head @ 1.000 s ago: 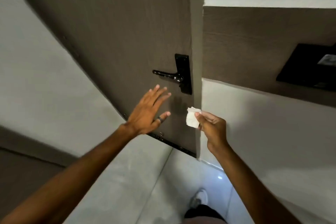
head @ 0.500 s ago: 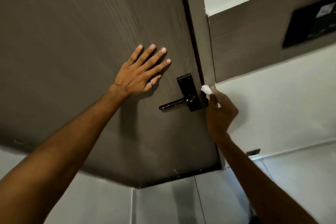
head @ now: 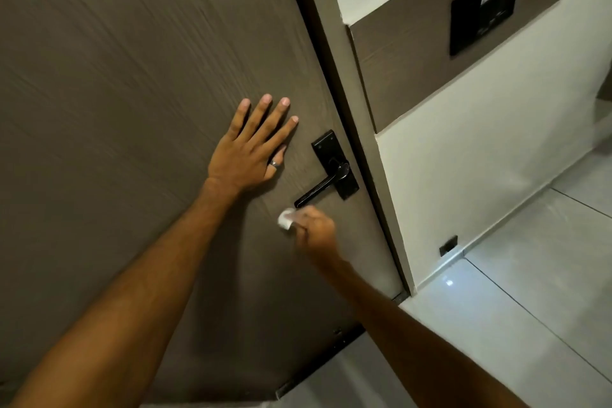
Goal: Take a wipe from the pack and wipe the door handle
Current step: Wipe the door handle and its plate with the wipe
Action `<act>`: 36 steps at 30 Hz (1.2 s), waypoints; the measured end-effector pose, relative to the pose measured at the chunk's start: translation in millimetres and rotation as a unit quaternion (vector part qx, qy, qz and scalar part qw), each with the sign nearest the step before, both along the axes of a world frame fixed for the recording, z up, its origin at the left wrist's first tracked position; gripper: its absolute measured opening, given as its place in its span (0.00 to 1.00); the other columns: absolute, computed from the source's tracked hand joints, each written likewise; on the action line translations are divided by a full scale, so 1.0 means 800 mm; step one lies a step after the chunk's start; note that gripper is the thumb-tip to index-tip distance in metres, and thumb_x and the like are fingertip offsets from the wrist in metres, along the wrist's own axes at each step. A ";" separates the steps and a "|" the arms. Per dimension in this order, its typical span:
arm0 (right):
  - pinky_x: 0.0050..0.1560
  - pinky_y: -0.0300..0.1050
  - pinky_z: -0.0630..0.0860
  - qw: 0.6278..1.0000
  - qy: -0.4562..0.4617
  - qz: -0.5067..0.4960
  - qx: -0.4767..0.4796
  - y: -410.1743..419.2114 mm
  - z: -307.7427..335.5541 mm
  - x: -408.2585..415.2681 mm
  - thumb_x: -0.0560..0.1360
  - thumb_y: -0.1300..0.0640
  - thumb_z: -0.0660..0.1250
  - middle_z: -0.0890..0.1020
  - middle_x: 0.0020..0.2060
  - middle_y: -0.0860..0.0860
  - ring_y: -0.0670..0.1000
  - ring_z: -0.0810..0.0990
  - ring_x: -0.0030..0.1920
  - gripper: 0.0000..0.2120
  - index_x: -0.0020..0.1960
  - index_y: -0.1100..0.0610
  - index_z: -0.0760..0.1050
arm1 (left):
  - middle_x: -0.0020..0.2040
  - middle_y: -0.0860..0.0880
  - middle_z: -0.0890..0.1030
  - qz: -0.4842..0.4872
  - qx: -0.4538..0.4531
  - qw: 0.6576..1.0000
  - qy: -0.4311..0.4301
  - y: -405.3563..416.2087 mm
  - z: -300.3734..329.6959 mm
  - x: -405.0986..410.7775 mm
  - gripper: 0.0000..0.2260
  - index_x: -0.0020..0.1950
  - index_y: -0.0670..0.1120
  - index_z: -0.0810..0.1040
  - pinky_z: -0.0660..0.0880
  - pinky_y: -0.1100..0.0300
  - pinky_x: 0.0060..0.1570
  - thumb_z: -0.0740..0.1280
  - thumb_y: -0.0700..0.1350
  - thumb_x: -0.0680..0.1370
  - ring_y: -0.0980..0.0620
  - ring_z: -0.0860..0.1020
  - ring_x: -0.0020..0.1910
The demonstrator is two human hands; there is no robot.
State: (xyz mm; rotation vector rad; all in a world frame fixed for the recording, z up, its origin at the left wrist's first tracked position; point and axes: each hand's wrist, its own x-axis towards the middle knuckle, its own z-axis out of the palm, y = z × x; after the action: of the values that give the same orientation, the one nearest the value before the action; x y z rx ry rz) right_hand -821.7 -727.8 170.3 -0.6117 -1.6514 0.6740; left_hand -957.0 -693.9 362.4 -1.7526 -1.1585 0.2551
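A black lever door handle (head: 318, 189) on a black backplate (head: 334, 164) sits near the right edge of a brown wood-grain door (head: 132, 76). My right hand (head: 314, 232), blurred, pinches a small folded white wipe (head: 285, 218) just below the free left tip of the lever; I cannot tell whether the wipe touches it. Flat on the door lies my left hand (head: 251, 149), fingers spread, a ring on the thumb, up and left of the handle. The wipe pack is not in view.
The door frame (head: 347, 109) runs diagonally right of the handle. Beyond it is a white wall with a brown panel (head: 414, 53) carrying a black plate (head: 480, 7). Pale floor tiles (head: 530, 291) lie at the lower right.
My right hand carried the wipe from the right side of the backplate to below the lever's tip. My left hand stays pressed on the door. The view has shifted closer.
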 end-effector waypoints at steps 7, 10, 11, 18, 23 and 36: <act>0.44 0.45 0.81 0.958 0.108 -0.214 -0.156 0.031 -0.002 0.060 0.77 0.68 0.66 0.84 0.44 0.59 0.54 0.83 0.43 0.07 0.52 0.62 0.81 | 0.84 0.41 0.57 -0.010 0.016 1.000 0.010 0.005 -0.004 0.000 0.29 0.85 0.48 0.58 0.50 0.38 0.79 0.56 0.56 0.86 0.36 0.58 0.82; 0.51 0.35 0.78 0.919 0.173 -0.273 -0.224 0.073 0.005 0.094 0.77 0.66 0.69 0.84 0.52 0.57 0.50 0.82 0.52 0.11 0.58 0.61 0.82 | 0.84 0.41 0.57 -0.002 0.023 1.000 0.013 0.006 -0.007 -0.005 0.29 0.86 0.48 0.56 0.49 0.38 0.79 0.54 0.57 0.86 0.36 0.57 0.82; 0.52 0.31 0.77 0.922 0.177 -0.262 -0.224 0.084 0.007 0.095 0.77 0.66 0.70 0.84 0.53 0.56 0.50 0.82 0.53 0.12 0.59 0.62 0.82 | 0.84 0.41 0.56 0.000 0.025 1.000 0.017 0.006 -0.007 -0.005 0.29 0.86 0.48 0.56 0.49 0.38 0.78 0.54 0.57 0.86 0.36 0.57 0.82; 0.50 0.38 0.82 0.937 0.197 -0.194 -0.212 0.078 0.012 0.044 0.75 0.68 0.71 0.83 0.51 0.53 0.49 0.83 0.51 0.12 0.58 0.62 0.82 | 0.85 0.41 0.55 -0.002 0.025 0.999 0.026 0.006 -0.010 -0.006 0.30 0.86 0.49 0.55 0.53 0.36 0.79 0.56 0.57 0.85 0.36 0.55 0.82; 0.46 0.40 0.83 0.979 0.096 -0.131 -0.125 0.044 -0.016 0.042 0.74 0.73 0.68 0.84 0.47 0.57 0.52 0.84 0.46 0.13 0.56 0.63 0.83 | 0.85 0.41 0.52 0.008 0.010 1.000 0.024 0.007 -0.010 -0.008 0.31 0.87 0.49 0.52 0.48 0.37 0.79 0.54 0.58 0.86 0.36 0.51 0.83; 0.44 0.38 0.82 0.917 0.181 -0.165 -0.314 0.075 0.015 0.055 0.77 0.64 0.70 0.84 0.50 0.53 0.46 0.83 0.47 0.11 0.59 0.61 0.82 | 0.85 0.40 0.53 -0.002 0.014 1.000 0.021 0.007 -0.012 -0.008 0.30 0.86 0.48 0.53 0.49 0.37 0.79 0.55 0.57 0.86 0.35 0.53 0.83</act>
State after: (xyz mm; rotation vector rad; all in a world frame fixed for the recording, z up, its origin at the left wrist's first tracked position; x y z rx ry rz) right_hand -778.0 -667.7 182.3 -1.1211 -0.9369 1.0028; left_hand -963.6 -688.4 353.0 -1.7173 -1.1224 0.2702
